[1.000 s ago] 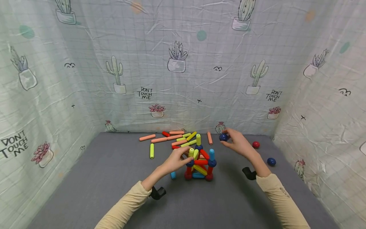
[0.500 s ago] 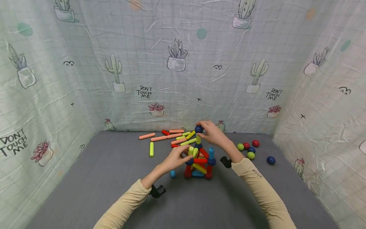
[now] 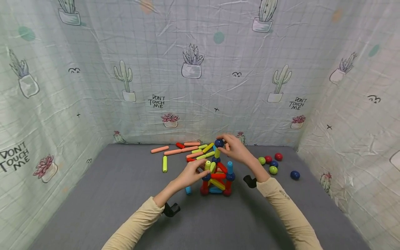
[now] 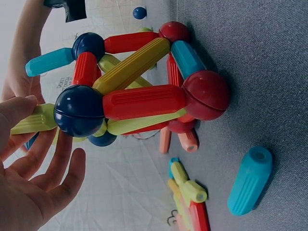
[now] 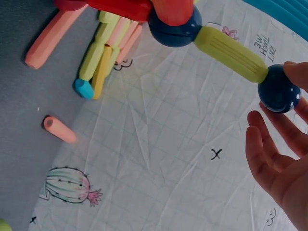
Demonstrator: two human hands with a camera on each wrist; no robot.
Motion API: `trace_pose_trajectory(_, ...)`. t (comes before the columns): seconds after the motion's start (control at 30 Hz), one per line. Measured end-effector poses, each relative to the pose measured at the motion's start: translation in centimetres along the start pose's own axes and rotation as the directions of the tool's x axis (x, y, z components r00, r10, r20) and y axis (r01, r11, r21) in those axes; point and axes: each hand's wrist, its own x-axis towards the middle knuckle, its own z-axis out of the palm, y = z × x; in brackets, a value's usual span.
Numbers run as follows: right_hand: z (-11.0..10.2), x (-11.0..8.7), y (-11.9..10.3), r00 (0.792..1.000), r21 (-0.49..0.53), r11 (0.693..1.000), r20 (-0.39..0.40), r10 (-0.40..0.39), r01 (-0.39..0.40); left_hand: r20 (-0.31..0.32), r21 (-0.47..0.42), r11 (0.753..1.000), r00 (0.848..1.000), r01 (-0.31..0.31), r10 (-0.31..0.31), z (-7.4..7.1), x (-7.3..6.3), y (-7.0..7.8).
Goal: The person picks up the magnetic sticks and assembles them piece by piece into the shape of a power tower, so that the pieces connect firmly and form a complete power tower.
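A frame of coloured rods and balls (image 3: 218,176) stands on the grey table, with red balls (image 4: 207,95) at its base and dark blue balls above. My left hand (image 3: 191,173) pinches the upright yellow-green rod (image 4: 36,120) at its near left corner, just over a blue ball (image 4: 79,111). At the back corner, my right hand (image 3: 235,149) holds a dark blue ball (image 5: 278,89) between thumb and fingers. This ball touches the top end of another yellow-green rod (image 5: 232,54). A light blue rod (image 3: 230,168) sticks up from the near right corner.
Behind the frame lie several loose rods in salmon (image 3: 173,152), yellow-green and red. A light blue rod (image 4: 250,180) rests left of the frame's base. To the right are several loose balls, including a green one (image 3: 273,170) and a blue one (image 3: 295,175). A patterned curtain (image 3: 200,104) surrounds the table.
My right hand has carried the blue ball leftward from beside the frame onto the back upright rod, and now sits slightly right of where it was half a second ago. The left hand keeps its place.
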Motion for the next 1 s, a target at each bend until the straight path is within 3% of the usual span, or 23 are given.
trace_pose_trajectory(0.17,0.3,-0.4,0.7,0.999,0.063,0.998,-0.024,0.026,-0.024,0.001,-0.001,1.0,1.0,-0.011,0.011,0.0,-0.2,-0.2)
trace_pose_trajectory(0.3,0.1,-1.6,3.7,0.983,0.092,0.99,-0.143,0.119,-0.107,0.006,-0.011,1.0,1.0,-0.017,0.017,0.1,-0.2,-0.1)
trace_pose_trajectory(0.43,0.4,-3.7,8.8,0.951,-0.121,0.962,-0.224,0.214,-0.245,0.0,-0.011,1.0,1.0,-0.02,0.02,0.1,-0.1,-0.1)
trace_pose_trajectory(0.57,1.0,-6.1,13.1,0.939,-0.367,0.864,-0.145,0.312,-0.344,-0.01,-0.009,1.0,1.0,-0.027,0.027,0.1,-0.1,-0.1)
trace_pose_trajectory(0.7,1.5,-7.9,15.6,0.911,-0.477,0.792,-0.044,0.41,-0.38,-0.014,-0.017,1.0,1.0,-0.026,0.026,0.1,-0.2,-0.1)
trace_pose_trajectory(0.83,1.9,-9.0,16.7,0.887,-0.492,0.776,0.019,0.462,-0.394,-0.014,-0.022,0.999,1.0,-0.027,0.027,0.1,-0.2,0.0)
trace_pose_trajectory(1.0,2.3,-9.8,17.2,0.882,-0.51,0.776,0.069,0.466,-0.371,-0.011,-0.021,1.0,1.0,-0.017,0.017,0.2,-0.2,-0.1)
